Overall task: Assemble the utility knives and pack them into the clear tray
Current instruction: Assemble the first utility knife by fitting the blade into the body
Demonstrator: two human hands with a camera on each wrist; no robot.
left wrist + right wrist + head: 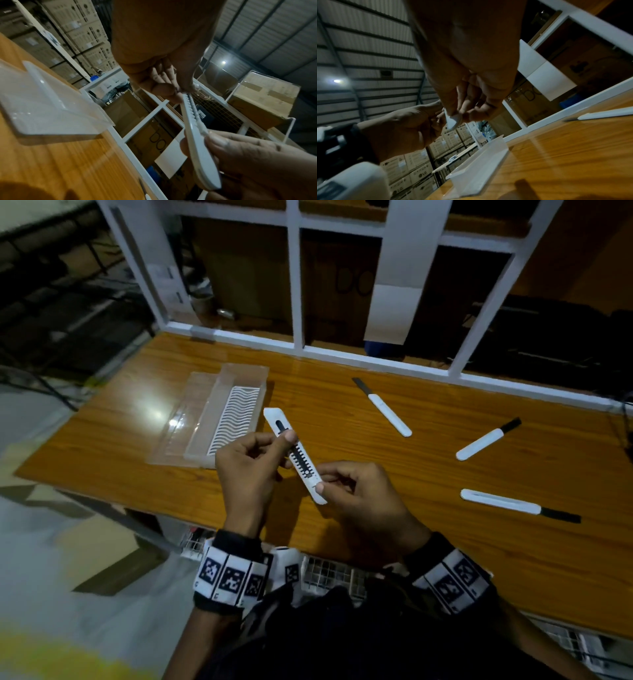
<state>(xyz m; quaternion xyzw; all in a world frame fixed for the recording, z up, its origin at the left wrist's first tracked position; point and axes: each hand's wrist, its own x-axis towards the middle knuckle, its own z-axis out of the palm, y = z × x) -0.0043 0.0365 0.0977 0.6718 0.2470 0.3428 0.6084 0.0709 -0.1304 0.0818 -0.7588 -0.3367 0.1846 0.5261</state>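
Observation:
A white utility knife body [301, 463] with a black toothed slot is held above the table by both hands. My left hand [255, 455] pinches its middle, thumb on the slider. My right hand [346, 482] pinches its near end. In the left wrist view the knife [197, 136] runs between both hands; in the right wrist view only its white tip [452, 120] shows. The clear tray [233, 414] with a wavy white liner lies at the left, its clear lid [178, 419] beside it. Three white knife parts with black blades lie at the right [387, 409], [486, 440], [513, 505].
The wooden table [342, 419] has a white frame rail [342, 357] along its far edge. Cardboard boxes stand behind the frame. A wire basket [329, 573] hangs under the near edge.

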